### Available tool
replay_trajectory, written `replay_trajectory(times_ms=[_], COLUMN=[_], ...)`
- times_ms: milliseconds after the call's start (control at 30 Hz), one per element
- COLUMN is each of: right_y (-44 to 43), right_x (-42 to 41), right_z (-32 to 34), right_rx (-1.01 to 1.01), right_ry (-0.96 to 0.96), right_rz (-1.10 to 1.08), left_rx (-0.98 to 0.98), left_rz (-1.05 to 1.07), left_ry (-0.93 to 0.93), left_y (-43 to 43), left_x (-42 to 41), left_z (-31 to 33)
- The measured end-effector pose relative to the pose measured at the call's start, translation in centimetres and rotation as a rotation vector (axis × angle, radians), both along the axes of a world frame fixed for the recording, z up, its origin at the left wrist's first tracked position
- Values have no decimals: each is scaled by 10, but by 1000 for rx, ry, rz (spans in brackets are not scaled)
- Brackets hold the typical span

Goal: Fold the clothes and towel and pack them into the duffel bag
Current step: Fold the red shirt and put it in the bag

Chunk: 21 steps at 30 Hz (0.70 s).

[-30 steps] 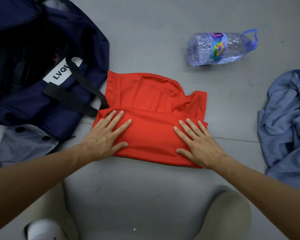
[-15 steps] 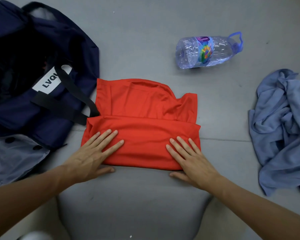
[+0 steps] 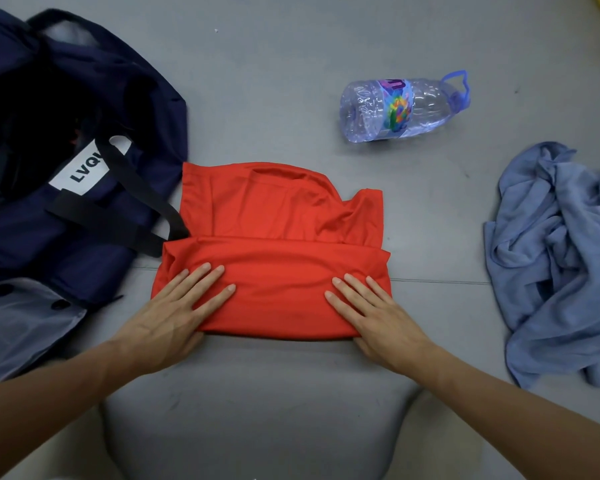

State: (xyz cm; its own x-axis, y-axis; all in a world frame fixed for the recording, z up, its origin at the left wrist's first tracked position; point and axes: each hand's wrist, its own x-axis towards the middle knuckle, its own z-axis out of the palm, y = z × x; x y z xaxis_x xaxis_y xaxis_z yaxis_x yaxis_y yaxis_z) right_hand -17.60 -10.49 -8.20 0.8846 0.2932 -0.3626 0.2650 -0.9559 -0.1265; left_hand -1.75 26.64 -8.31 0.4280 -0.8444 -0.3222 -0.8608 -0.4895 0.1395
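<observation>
Hands [image 3: 163,322] [image 3: 378,320] slid nearer; bag strap [image 3: 142,192] touches shirt [image 3: 278,271].

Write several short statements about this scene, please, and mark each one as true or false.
1. Both hands lie flat on the red shirt. True: the left hand and the right hand rest on the near part of the red shirt.
2. The plastic bottle stands upright. False: the plastic bottle lies on its side on the floor.
3. The blue cloth is neatly folded. False: the blue cloth lies in a crumpled heap at the right.
4. The dark bag is to the left of the red shirt. True: the dark bag lies there.
5. The red shirt is inside the bag. False: it lies on the floor.
</observation>
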Motion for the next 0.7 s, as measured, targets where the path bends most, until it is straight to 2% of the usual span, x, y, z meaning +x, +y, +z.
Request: replay_trajectory(times_ms=[167,267,367,433,533,600,700], right_y=[-9,-7,2,4,2,-2,-10], right_x=[-4,-12,-17,-18,-12,-3,18], right_z=[1,8,26,40,56,64,73], right_rx=[49,97,193,280,366,456,588], right_ry=[-81,-59,59,222,451,515,493], right_rz=[-8,-36,-130,-279,-446,-541,-666], left_rx=[31,10,-39,-30,76,114,-6], left_rz=[1,1,57,132,261,305,426], left_ry=[-13,36,176,284,514,642,729], left_y=[4,6,3,-1,-6,-8,-12], left_x=[-1,-8,-14,-13,-2,10,32], left_z=[1,9,26,40,59,62,67])
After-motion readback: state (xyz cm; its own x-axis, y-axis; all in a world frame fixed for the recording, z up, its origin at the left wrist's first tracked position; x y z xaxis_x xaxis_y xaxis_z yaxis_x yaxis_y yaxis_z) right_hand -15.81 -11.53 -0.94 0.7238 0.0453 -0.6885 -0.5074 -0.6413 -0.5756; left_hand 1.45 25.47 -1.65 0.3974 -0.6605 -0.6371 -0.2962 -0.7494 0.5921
